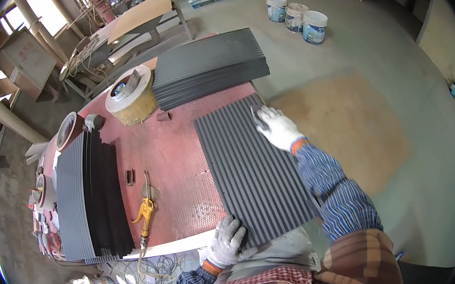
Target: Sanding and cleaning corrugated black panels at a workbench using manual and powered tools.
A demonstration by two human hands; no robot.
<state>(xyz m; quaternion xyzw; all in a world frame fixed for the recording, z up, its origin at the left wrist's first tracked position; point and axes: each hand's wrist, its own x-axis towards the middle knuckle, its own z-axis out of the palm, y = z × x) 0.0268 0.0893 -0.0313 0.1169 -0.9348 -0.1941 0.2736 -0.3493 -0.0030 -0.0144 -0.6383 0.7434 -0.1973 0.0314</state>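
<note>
A dark grey ribbed panel (pixel 252 167) lies slantwise in front of me, its right side reaching past the table edge. My left hand (pixel 227 242), in a white glove, is closed over the panel's near left corner. At the far right part of the panel rests my gloved right hand (pixel 279 128), fingers bent together. A thin pale edge shows by its fingertips; what it is, I cannot make out. Left of the panel lies a yellow air blow gun (pixel 145 211) with a thin nozzle and a hose running off the near edge.
The table (pixel 180 164) has a red textured top. A stack of ribbed panels (pixel 208 64) sits at its far end, another stack (pixel 78 192) at left. Tape rolls (pixel 131 103) stand between them. Buckets (pixel 314 27) and a brown sheet (pixel 347 122) are on the floor.
</note>
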